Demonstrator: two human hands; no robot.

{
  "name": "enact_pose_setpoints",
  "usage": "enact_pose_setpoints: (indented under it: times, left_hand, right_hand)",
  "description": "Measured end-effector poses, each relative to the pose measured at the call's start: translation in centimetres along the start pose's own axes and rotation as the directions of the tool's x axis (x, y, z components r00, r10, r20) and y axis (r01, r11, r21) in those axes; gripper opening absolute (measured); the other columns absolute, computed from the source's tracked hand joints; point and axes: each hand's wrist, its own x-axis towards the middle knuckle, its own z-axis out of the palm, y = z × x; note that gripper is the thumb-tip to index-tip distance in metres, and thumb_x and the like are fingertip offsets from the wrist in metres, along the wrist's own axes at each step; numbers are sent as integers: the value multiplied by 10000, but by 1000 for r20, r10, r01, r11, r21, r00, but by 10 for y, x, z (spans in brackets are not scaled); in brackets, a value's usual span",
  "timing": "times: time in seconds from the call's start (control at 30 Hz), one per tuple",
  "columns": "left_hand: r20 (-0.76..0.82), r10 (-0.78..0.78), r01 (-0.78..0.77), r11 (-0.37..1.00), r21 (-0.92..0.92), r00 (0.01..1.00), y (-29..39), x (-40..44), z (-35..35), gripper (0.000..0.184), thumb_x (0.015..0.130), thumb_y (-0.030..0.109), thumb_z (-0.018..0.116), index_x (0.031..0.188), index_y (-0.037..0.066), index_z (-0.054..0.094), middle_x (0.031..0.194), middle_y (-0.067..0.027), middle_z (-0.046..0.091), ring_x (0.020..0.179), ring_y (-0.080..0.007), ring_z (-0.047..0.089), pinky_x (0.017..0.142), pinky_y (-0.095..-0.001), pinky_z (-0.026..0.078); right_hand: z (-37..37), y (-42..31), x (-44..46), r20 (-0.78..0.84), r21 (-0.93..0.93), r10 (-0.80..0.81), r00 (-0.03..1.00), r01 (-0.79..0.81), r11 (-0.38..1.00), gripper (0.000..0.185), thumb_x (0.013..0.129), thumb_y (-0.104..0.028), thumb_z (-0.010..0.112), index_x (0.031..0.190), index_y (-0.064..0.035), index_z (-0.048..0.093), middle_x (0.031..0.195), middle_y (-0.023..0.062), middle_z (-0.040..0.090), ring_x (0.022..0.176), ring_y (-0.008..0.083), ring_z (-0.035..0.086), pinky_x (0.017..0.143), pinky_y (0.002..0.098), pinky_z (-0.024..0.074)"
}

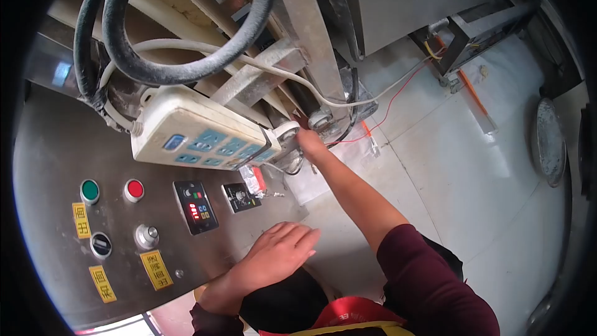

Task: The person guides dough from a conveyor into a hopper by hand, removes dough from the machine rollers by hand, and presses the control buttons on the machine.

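My right hand [309,143] reaches in past the far end of a white power strip [205,129], beside a metal frame post [320,43]. Its fingers are mostly hidden there, so what they touch cannot be made out. My left hand [278,254] hovers or rests by the edge of a steel control panel [50,149], fingers stretched out and holding nothing. Close to it on the panel are a digital display unit [195,206] with red digits and a black dial plate [240,197]. A small orange-and-white packet [254,180] lies just under the strip.
Thick black cable loops [186,71] hang over the strip, and a white cord [280,76] crosses to the right. A red wire [398,101] trails over the tiled floor [448,149]. Green [90,191] and red [134,190] buttons sit on the panel. A round metal pan [550,143] stands far right.
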Motion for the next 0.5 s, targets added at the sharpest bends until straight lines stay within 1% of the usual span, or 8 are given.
enact_pose_setpoints:
  times: [0.1,0.13,0.23,0.27,0.37,0.4,0.5]
  left_hand:
    - [-11,29,-28,999,42,1000,-3,1,5,373,841,192,678,1167,28,599,1095,-108,618,1021,-281,593,902,-391,475]
    - [-28,48,-47,998,47,998,-4,1,8,362,840,182,668,1162,30,601,1096,-114,618,1022,-279,599,900,-391,480]
    - [-30,123,-118,984,135,992,-9,-1,14,353,830,168,670,1150,32,606,1095,-126,616,1024,-279,605,900,-387,486]
    - [-15,138,-135,981,137,990,-8,1,13,341,823,159,661,1137,35,611,1089,-128,615,1021,-264,611,900,-380,491]
    - [15,162,-161,961,225,987,-9,3,14,323,818,152,628,1120,38,615,1089,-117,614,1025,-245,609,907,-372,489]
    - [40,167,-172,954,247,985,-9,3,12,324,806,141,588,1114,45,619,1099,-108,611,1042,-232,602,932,-363,476]
    - [30,163,-165,957,237,986,-7,4,9,333,795,133,572,1113,48,621,1110,-107,609,1058,-237,595,958,-355,460]
  right_hand:
    - [9,30,39,-39,141,-13,999,18,990,533,950,-396,589,1346,-45,531,1330,106,559,1199,237,495,1015,329,376]
    - [14,30,49,-53,201,-21,998,32,979,529,946,-387,591,1345,-44,530,1329,109,559,1200,242,495,1016,334,376]
    - [27,33,75,-50,281,-53,997,65,958,519,936,-358,595,1341,-40,529,1325,121,558,1202,259,495,1018,347,376]
    - [33,33,82,-48,288,-67,997,77,954,515,933,-348,597,1340,-39,528,1323,125,558,1203,265,495,1018,352,377]
    - [48,26,97,-37,288,-110,993,116,951,506,923,-319,602,1336,-36,526,1319,136,558,1206,282,495,1020,365,377]
    - [51,24,100,-37,280,-119,992,125,952,504,919,-310,603,1335,-35,526,1318,140,558,1207,287,495,1021,370,377]
    - [53,22,103,-45,225,-133,990,140,964,497,909,-281,608,1331,-32,524,1314,151,557,1210,304,495,1022,383,378]
